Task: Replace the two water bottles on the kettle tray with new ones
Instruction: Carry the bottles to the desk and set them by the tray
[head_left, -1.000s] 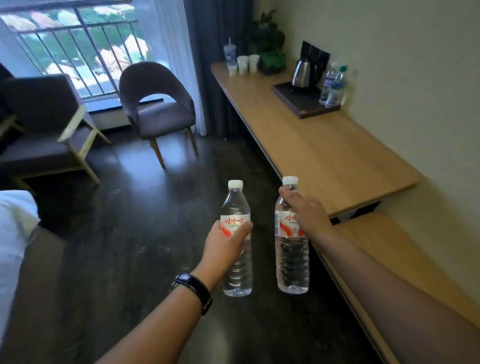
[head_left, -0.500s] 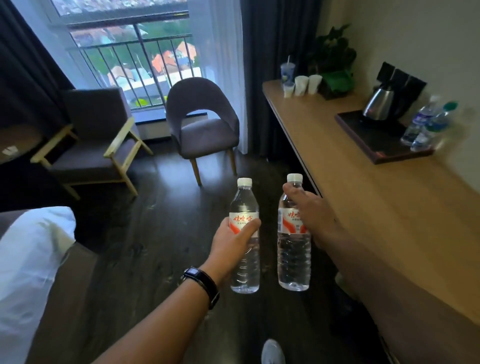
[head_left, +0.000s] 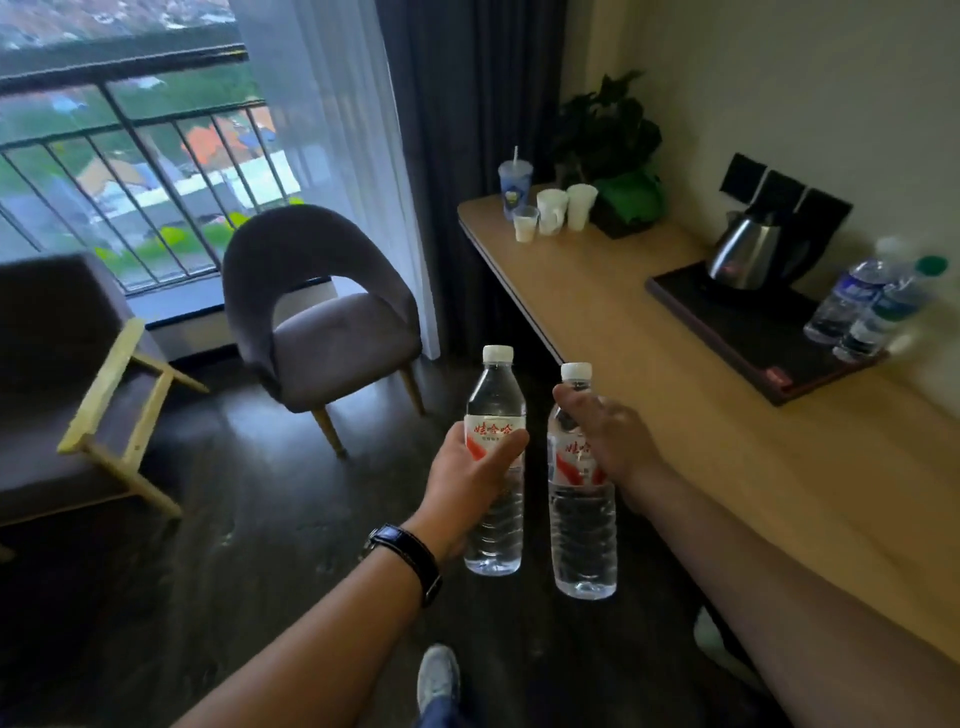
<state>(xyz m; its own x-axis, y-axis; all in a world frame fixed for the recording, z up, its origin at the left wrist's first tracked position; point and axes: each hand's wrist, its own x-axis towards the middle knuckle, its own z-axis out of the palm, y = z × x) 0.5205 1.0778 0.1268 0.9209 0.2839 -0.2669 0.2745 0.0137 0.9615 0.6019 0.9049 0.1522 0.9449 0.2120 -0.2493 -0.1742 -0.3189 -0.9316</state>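
I hold two clear water bottles with white caps and red-and-white labels upright over the dark floor. My left hand (head_left: 470, 480) is wrapped around the left new bottle (head_left: 494, 514) at its label. My right hand (head_left: 605, 436) grips the right new bottle (head_left: 583, 535) near its shoulder. To the right, on the long wooden desk (head_left: 675, 395), lies the dark kettle tray (head_left: 727, 332) with a steel kettle (head_left: 748, 252) at its back. Two old bottles stand at the tray's right end: one with a blue label (head_left: 844, 301), one with a green cap (head_left: 883, 317).
Several white cups (head_left: 553, 210), a blue cup with a straw and a potted plant (head_left: 608, 150) stand at the desk's far end. A round-backed grey chair (head_left: 317, 312) and a wooden-armed armchair (head_left: 67, 384) stand by the window on the left. My shoe (head_left: 439, 675) shows below.
I have walked forward along the desk; the kettle tray and chairs are now nearer and larger. Both hands still hold their bottles, the right one slightly lower.
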